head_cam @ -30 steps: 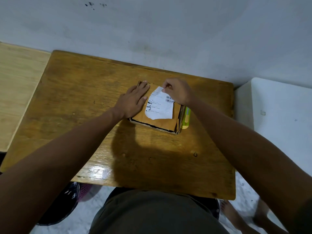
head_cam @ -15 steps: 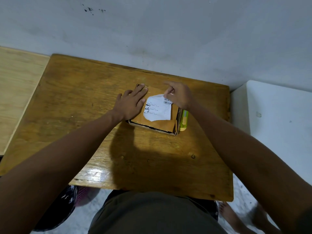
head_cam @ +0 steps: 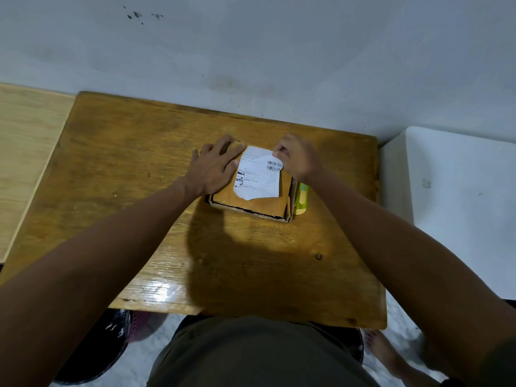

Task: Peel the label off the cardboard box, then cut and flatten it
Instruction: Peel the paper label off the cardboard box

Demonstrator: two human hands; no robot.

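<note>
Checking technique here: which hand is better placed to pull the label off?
Right. The right hand already pinches the label's lifted far corner; the left hand lies flat, steadying the box.

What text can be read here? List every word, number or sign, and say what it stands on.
No text is legible.
White label on the cardboard box: barcodes near its right edge, rows of small print with black marks on its left; too small and blurred to read.
Green tool beside the box: no readable marking.
Wooden table: no writing.
</note>
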